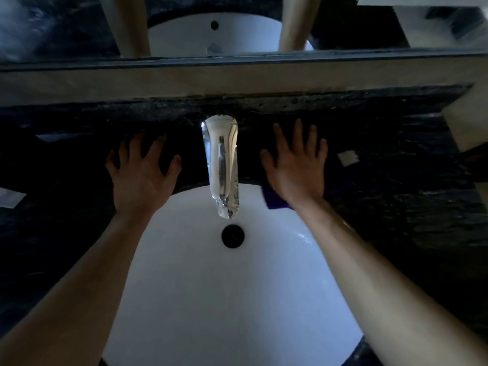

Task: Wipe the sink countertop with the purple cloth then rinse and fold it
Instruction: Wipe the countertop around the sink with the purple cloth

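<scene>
The dark stone countertop (396, 196) surrounds a white oval sink (232, 299) with a black drain (232, 236). A chrome faucet (221, 165) reaches over the basin from the back. My right hand (295, 167) lies flat, fingers spread, on the purple cloth (274, 200), which rests on the counter right of the faucet; only a corner of the cloth shows by the sink rim under my wrist. My left hand (142, 175) rests flat on the counter left of the faucet, fingers apart, holding nothing.
A mirror (237, 27) above a pale ledge (184, 80) reflects the sink and my arms. Small pale patches, perhaps reflections, show on the counter at right (348, 157) and far left (10, 198). A light-coloured wall edge (464, 122) stands at the right.
</scene>
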